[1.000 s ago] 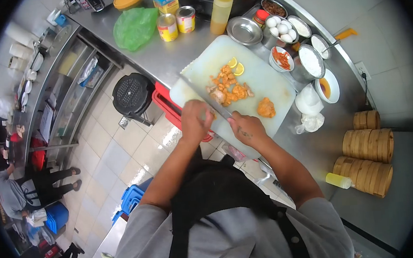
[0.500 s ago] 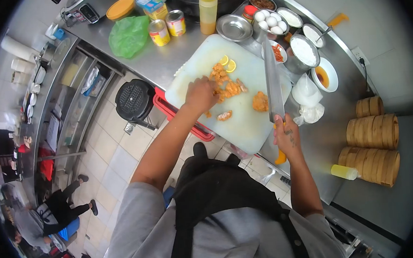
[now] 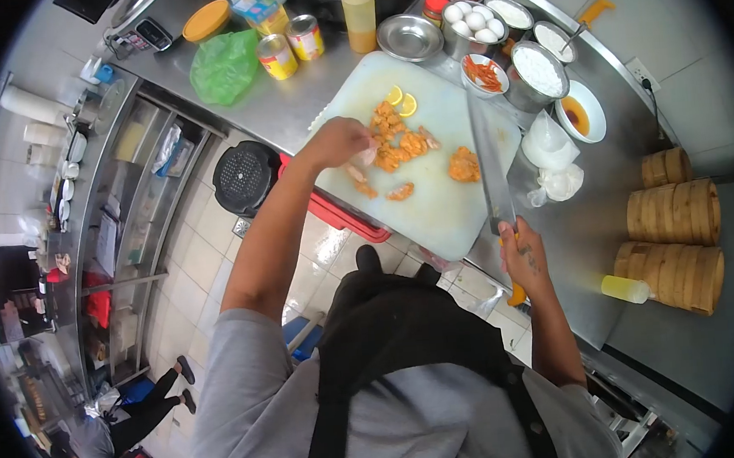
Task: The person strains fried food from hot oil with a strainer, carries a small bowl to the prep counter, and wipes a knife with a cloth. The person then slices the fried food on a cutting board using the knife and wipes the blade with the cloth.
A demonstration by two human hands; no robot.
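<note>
Yellow handle (image 3: pixel 517 292) in R hand (image 3: pixel 524 256), fingers wrapped tight round it; knife (image 3: pixel 489 157) points away from the body, blade over R part of board (image 3: pixel 439 224). L hand (image 3: pixel 346 143): fingers bunched, pinching a pale pc (image 3: pixel 367 155), bit blurred, over L part of board. Can't tell if that pc touches the board. Orange meat (image 3: pixel 413 144) heap lies just R of L fingers; loose bits (image 3: pixel 399 193) nearer the body. Separate lump (image 3: pixel 464 165) sits btwn heap & blade, just beside the blade. Lemon slices (image 3: pixel 408 104) at heap's far edge.

Off the board, far side: steel dish (image 3: pixel 410 38), squeeze bottle (image 3: pixel 359 18), 2 cans (image 3: pixel 277 57), green bag (image 3: pixel 225 67). Far R: orange strips (image 3: pixel 483 74) in a bowl nr knife tip, eggs (image 3: pixel 476 22), white powder (image 3: pixel 540 70), sauce bowl (image 3: pixel 594 125), white bags (image 3: pixel 551 142). Farther R, bamboo steamers (image 3: pixel 672 214). L of & below counter level: red bin (image 3: pixel 342 218), black stool (image 3: pixel 244 180) on tiles. Far L, another person (image 3: pixel 95 439), by the shelves.
</note>
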